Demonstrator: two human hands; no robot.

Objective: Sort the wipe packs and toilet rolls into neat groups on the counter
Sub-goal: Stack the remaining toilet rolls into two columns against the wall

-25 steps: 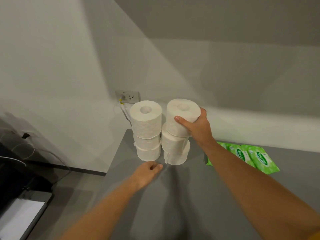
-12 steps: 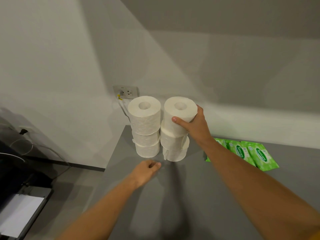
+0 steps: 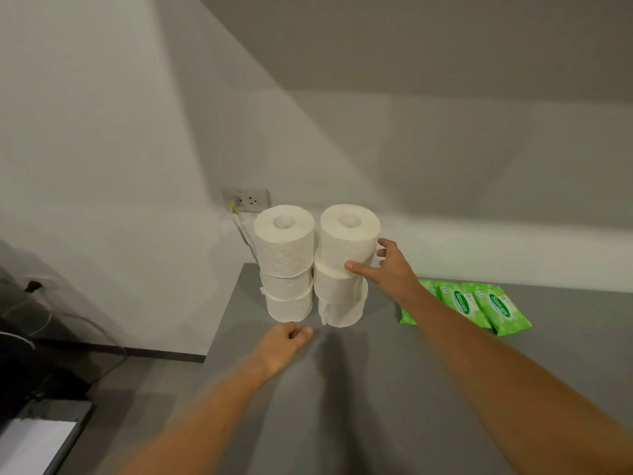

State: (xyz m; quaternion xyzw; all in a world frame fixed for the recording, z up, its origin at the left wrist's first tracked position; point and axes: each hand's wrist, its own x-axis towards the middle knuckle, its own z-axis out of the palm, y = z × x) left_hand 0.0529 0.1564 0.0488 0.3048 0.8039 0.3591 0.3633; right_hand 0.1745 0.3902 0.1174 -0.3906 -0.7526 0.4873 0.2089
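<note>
Toilet rolls (image 3: 317, 265) stand in two stacks at my grey counter's (image 3: 394, 389) back-left corner; my right hand (image 3: 387, 272) loosely touches one, fingers spread, my left hand (image 3: 284, 344) curled empty.

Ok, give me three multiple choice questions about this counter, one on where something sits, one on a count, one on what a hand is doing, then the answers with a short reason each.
1. Where do the green wipe packs lie relative to the toilet roll stacks?
A. Right of them
B. Left of them
C. On top of them

2. How many toilet rolls stand in the left stack?
A. One
B. Three
C. Five

3. What is the right hand doing?
A. Resting flat on the counter
B. Gripping a wipe pack
C. Touching the right stack with spread fingers

Answers:
1 A: the packs lie flat on the grey counter, right of the stacks, past the right wrist.
2 B: three rolls show, one atop another.
3 C: the thumb lies on the front of the top roll, fingers near its side.
</note>
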